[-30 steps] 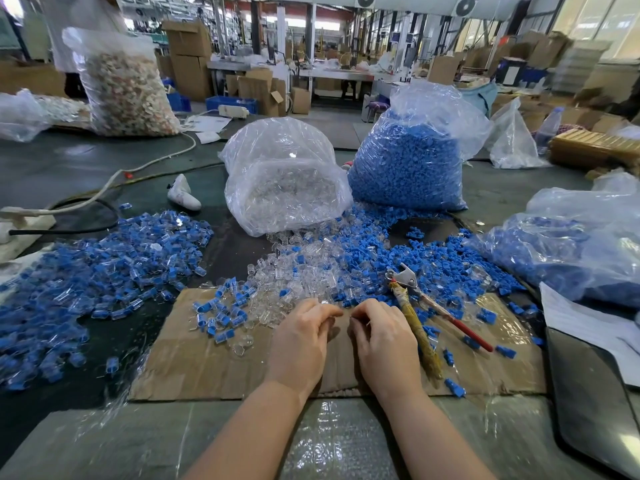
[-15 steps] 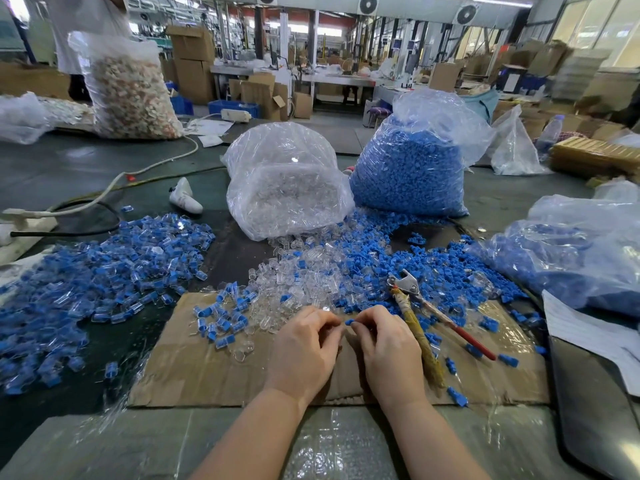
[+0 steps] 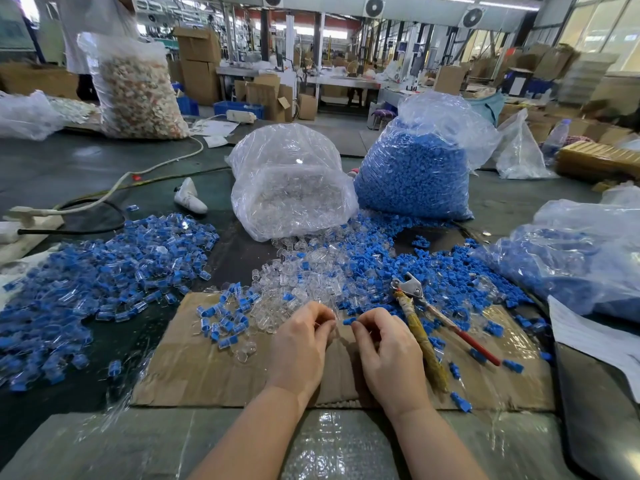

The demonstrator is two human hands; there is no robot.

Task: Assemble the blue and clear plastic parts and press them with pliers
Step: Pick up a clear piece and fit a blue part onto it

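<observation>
My right hand (image 3: 388,351) pinches a small blue plastic part (image 3: 349,321) at its fingertips. My left hand (image 3: 301,348) sits close beside it, fingers curled round a clear plastic part (image 3: 330,323) that is mostly hidden. Both hands hover over a cardboard sheet (image 3: 207,368). Pliers (image 3: 426,317) with a taped handle and a red handle lie just right of my right hand. Loose clear parts (image 3: 304,271) and loose blue parts (image 3: 391,268) are heaped just beyond my hands.
A bag of clear parts (image 3: 291,188) and a bag of blue parts (image 3: 415,174) stand behind the heaps. Assembled blue-and-clear pieces (image 3: 86,282) spread across the left. Another plastic bag (image 3: 581,254) and white paper (image 3: 595,337) lie on the right. A cable (image 3: 114,188) runs at far left.
My hands have drawn slightly apart, and the blue part now shows at my right fingertips. The pliers have not moved.
</observation>
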